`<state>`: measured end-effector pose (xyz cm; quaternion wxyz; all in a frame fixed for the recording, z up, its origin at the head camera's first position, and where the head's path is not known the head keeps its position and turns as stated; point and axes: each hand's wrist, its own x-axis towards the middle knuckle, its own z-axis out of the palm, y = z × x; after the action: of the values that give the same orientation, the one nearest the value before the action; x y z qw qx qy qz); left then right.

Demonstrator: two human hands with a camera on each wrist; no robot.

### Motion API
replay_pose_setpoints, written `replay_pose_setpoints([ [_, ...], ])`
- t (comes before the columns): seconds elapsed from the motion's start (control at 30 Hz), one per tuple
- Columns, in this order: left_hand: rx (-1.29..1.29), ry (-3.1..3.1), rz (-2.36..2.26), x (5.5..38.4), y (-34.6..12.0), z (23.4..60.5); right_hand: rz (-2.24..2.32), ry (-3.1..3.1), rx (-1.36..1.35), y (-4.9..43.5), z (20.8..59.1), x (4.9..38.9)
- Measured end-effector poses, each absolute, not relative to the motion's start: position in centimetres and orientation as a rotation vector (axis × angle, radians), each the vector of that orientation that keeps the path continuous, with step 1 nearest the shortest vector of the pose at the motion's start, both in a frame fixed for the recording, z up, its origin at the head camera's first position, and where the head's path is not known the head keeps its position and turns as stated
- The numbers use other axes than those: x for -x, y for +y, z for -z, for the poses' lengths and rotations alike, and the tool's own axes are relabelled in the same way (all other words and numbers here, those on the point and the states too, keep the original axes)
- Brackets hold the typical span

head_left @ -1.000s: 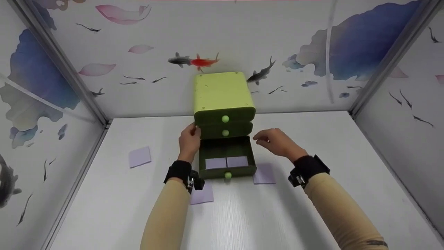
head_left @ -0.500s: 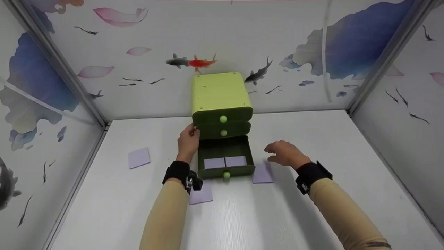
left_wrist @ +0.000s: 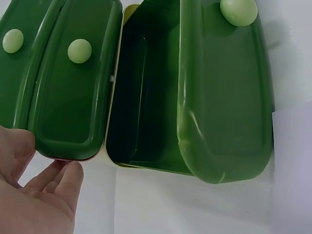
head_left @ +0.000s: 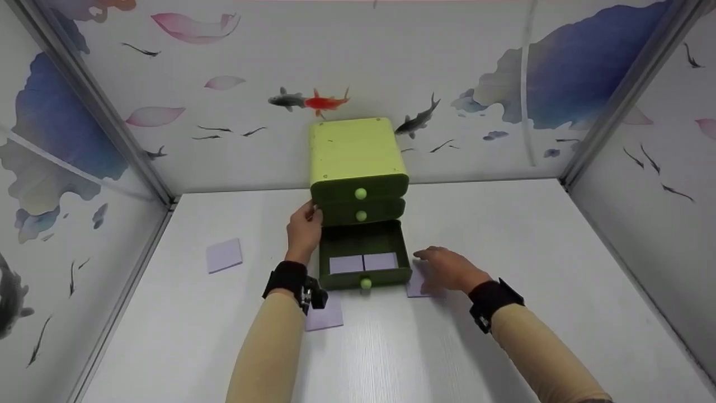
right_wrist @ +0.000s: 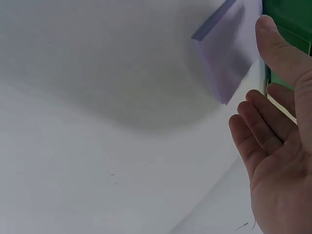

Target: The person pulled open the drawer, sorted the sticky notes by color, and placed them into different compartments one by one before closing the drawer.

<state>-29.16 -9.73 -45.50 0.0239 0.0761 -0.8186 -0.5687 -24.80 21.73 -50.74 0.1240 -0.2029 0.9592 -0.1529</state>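
Note:
A lime-green drawer cabinet [head_left: 358, 148] with dark green fronts stands against the back wall. Its bottom drawer [head_left: 341, 281] is pulled out and has two lilac square note pads [head_left: 380, 261] side by side inside. My left hand [head_left: 304, 232] grips the cabinet's left edge beside the middle drawer [left_wrist: 68, 107], thumb at the front and fingers curled at the side. To the right of the pulled-out drawer, my right hand [head_left: 450, 268] hovers with fingers extended and nothing held. Beneath it, partly covered in the head view, lies another lilac note pad [right_wrist: 226, 53].
Another lilac pad [head_left: 224, 256] lies on the white table at the left. One more pad [head_left: 327, 313] sits in front of the drawer, partly behind the left wrist's camera. Patterned panels enclose the table at the back and both sides.
My right hand moved away from the cabinet's right side, then down and forward over the right-hand pad. The left hand has stayed at the cabinet's edge.

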Motion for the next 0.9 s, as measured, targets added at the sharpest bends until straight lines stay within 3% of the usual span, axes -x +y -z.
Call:
replay_pose_setpoints([
  [0.37,-0.240,-2.535,1.696,29.3,-9.8,45.7,0.392,2.794,0.759,21.4,52.2,24.8],
  [0.9,-0.225,-2.521,1.663,29.5,-9.9,45.8,0.291,2.739,0.600,20.8,51.3,24.8],
])
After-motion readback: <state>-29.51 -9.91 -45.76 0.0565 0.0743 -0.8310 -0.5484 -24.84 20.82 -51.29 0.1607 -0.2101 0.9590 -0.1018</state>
